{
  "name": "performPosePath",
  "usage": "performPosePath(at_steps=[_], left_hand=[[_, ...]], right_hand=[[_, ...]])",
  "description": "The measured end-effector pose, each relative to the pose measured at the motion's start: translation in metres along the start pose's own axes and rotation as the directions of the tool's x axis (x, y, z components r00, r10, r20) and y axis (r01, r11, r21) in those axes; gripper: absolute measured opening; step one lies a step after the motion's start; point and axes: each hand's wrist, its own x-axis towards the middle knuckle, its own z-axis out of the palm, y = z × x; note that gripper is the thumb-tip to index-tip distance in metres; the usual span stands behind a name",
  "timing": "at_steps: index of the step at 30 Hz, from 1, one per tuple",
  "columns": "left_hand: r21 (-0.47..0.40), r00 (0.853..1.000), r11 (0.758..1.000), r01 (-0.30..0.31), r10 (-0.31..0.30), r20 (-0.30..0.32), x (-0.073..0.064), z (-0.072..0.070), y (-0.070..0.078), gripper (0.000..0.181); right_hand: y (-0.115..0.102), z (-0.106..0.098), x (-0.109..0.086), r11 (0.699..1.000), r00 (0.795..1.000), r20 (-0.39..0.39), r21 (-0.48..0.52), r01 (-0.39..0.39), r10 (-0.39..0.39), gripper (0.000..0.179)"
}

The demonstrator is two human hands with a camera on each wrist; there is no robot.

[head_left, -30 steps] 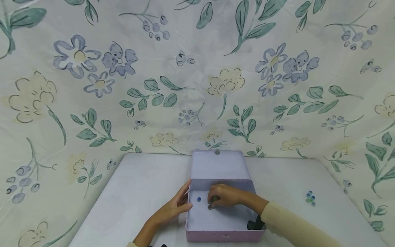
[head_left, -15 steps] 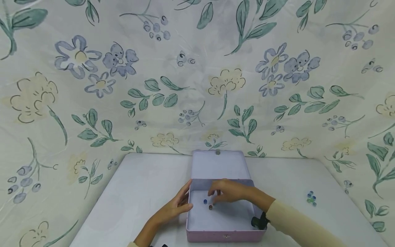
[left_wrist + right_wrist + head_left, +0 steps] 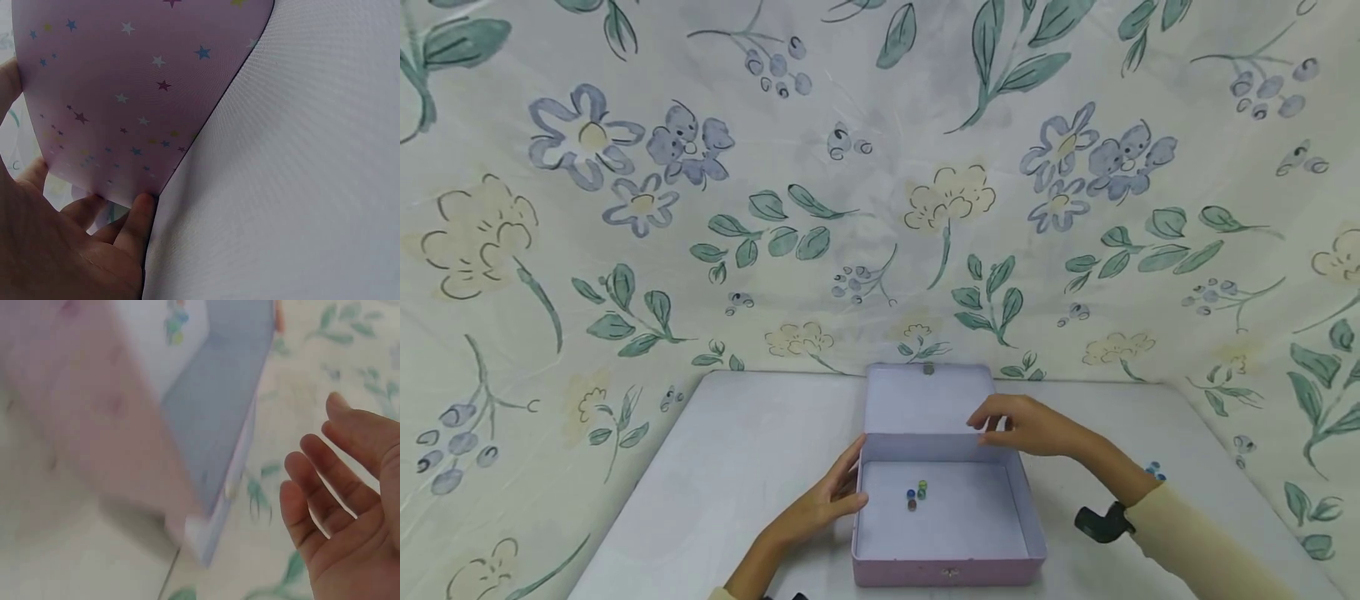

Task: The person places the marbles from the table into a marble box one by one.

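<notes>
A lilac-pink hinged box [image 3: 947, 572] with its lid [image 3: 925, 400] raised stands on the table; stars dot its outer wall [image 3: 125, 81] in the left wrist view. Inside lie a blue marble [image 3: 911, 494], a brown marble [image 3: 912, 505] and two green marbles [image 3: 922, 490]. My left hand [image 3: 816, 504] holds the box's left side, its thumb at the rim and its fingers toward the back corner. Above the box's back right corner is my right hand [image 3: 1033, 425], fingers loosely bent and holding nothing in the right wrist view.
On the white table [image 3: 760, 433], several loose marbles [image 3: 1154, 472] lie to the right, partly hidden by my right forearm. A flower-patterned cloth [image 3: 880, 275] hangs along the table's back and sides. A dark wrist camera [image 3: 1101, 523] sits on my right wrist.
My right hand has let go of green marbles, leaving them by the blue and brown ones, then moved up and right out of the box. My left hand stays put.
</notes>
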Motion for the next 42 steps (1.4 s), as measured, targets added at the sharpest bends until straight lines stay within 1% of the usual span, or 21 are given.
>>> performPosePath(at_steps=[5, 7, 9, 11, 14, 17, 19, 23, 27, 28, 30, 31, 33, 35, 39, 40, 42], left_hand=[[0.007, 1.0, 1.0, -0.004, 0.004, 0.0, -0.001, 0.0, 0.001, 0.085], [0.013, 1.0, 1.0, -0.004, 0.004, -0.002, -0.001, 0.0, 0.002, 0.085], [0.016, 1.0, 1.0, -0.004, 0.004, -0.002, -0.001, -0.001, 0.002, 0.084], [0.016, 1.0, 1.0, -0.004, 0.004, -0.002, -0.002, -0.003, 0.002, 0.084], [0.01, 1.0, 1.0, 0.001, -0.001, -0.005, -0.002, -0.004, 0.001, 0.085], [0.003, 1.0, 1.0, 0.006, -0.006, -0.008, -0.002, -0.003, 0.001, 0.085], [-0.001, 1.0, 1.0, 0.007, -0.007, -0.011, -0.002, -0.003, 0.001, 0.085], [-0.003, 1.0, 1.0, 0.011, -0.011, -0.014, -0.003, -0.002, 0.001, 0.085], [0.005, 1.0, 1.0, 0.012, -0.012, -0.008, -0.002, -0.001, 0.001, 0.084], [0.005, 1.0, 1.0, 0.014, -0.014, -0.005, -0.002, -0.001, 0.001, 0.084], [0.004, 1.0, 1.0, 0.016, -0.016, -0.004, -0.001, 0.0, 0.002, 0.084], [0.005, 1.0, 1.0, 0.015, -0.015, -0.005, -0.001, 0.0, 0.003, 0.084], [0.007, 1.0, 1.0, 0.014, -0.014, -0.006, 0.001, 0.0, 0.003, 0.084], [0.006, 1.0, 1.0, 0.01, -0.01, -0.008, 0.001, 0.0, 0.003, 0.084], [-0.001, 1.0, 1.0, 0.009, -0.009, -0.008, 0.002, 0.0, 0.002, 0.084], [-0.002, 1.0, 1.0, 0.01, -0.01, -0.008, 0.002, 0.0, 0.001, 0.084], [-0.004, 1.0, 1.0, 0.015, -0.015, -0.008, 0.001, 0.0, 0.001, 0.085]], right_hand=[[0.026, -0.022, -0.037, 0.996, 0.992, -0.092, -0.029, -0.089, 0.086, 0.026], [0.037, -0.029, -0.054, 0.99, 0.984, -0.133, -0.055, -0.126, 0.118, 0.026], [0.047, -0.036, -0.07, 0.981, 0.97, -0.177, -0.072, -0.181, 0.166, 0.025], [0.057, -0.042, -0.086, 0.968, 0.951, -0.219, -0.074, -0.241, 0.22, 0.025], [0.07, -0.048, -0.109, 0.943, 0.912, -0.274, -0.044, -0.329, 0.305, 0.024], [0.084, -0.048, -0.13, 0.922, 0.877, -0.312, -0.01, -0.388, 0.366, 0.025], [0.094, -0.047, -0.143, 0.901, 0.851, -0.321, 0.013, -0.434, 0.415, 0.029], [0.112, -0.041, -0.167, 0.849, 0.79, -0.346, 0.036, -0.528, 0.506, 0.033], [0.125, -0.036, -0.186, 0.828, 0.756, -0.377, 0.054, -0.558, 0.535, 0.031], [0.128, -0.035, -0.19, 0.824, 0.752, -0.372, 0.065, -0.563, 0.544, 0.03], [0.132, -0.031, -0.196, 0.824, 0.757, -0.352, 0.079, -0.562, 0.55, 0.03], [0.135, -0.029, -0.198, 0.818, 0.754, -0.342, 0.087, -0.569, 0.561, 0.03], [0.139, -0.024, -0.202, 0.815, 0.755, -0.326, 0.095, -0.572, 0.568, 0.03], [0.143, -0.02, -0.205, 0.818, 0.761, -0.322, 0.092, -0.568, 0.564, 0.028], [0.147, -0.013, -0.208, 0.801, 0.744, -0.317, 0.102, -0.59, 0.588, 0.029], [0.147, -0.012, -0.209, 0.799, 0.743, -0.314, 0.101, -0.592, 0.591, 0.03], [0.147, -0.01, -0.209, 0.787, 0.734, -0.304, 0.105, -0.607, 0.607, 0.032]])
